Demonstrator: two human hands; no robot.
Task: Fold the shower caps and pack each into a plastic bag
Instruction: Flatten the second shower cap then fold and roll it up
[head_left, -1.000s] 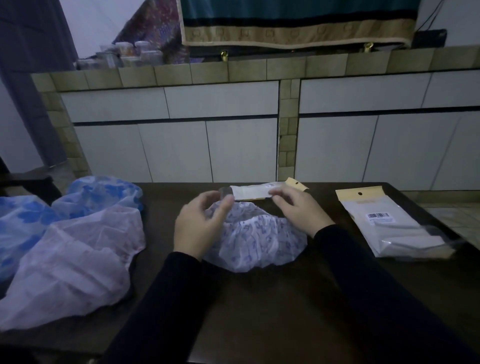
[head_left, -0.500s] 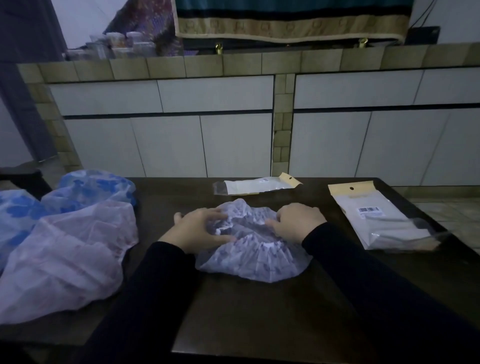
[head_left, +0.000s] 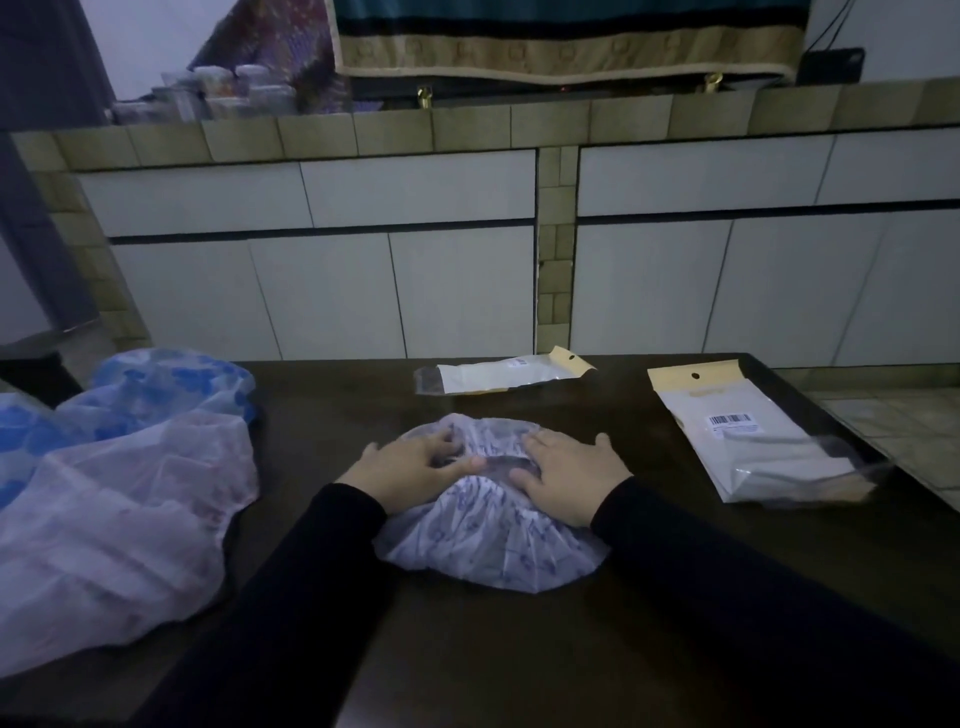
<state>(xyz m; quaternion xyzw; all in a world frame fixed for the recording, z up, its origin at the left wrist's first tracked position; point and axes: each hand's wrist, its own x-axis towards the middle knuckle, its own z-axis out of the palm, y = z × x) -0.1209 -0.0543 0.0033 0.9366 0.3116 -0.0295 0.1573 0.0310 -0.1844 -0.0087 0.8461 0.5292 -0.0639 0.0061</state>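
A person in dark sleeves worked a patterned shower cap (head_left: 488, 545) flat on a dark table (head_left: 519, 649), both hands resting on the cap's far half. The left hand (head_left: 410, 470) lay on the left part of the cap with fingers spread and only slightly bent, their tips at the puckered opening. The right hand (head_left: 566, 473) lay palm-down on the right part, fingers extended toward the left hand and nearly meeting it. Neither hand appeared to pinch the film; both seemed to press it down, though the dim light left the fingertips hard to read.

The cap spread wider side to side than front to back, its larger bulge on the near side of the hands, toward the person. A fold would probably bring that near half over, or the two sides together, with each hand equally close.

Beyond the cap, an empty plastic bag (head_left: 504, 374) with a tan header lay crosswise, open end to the left. Right of the cap lay a stack of bags (head_left: 753, 441). Left of the cap sat a heap of unfolded caps (head_left: 119, 493).
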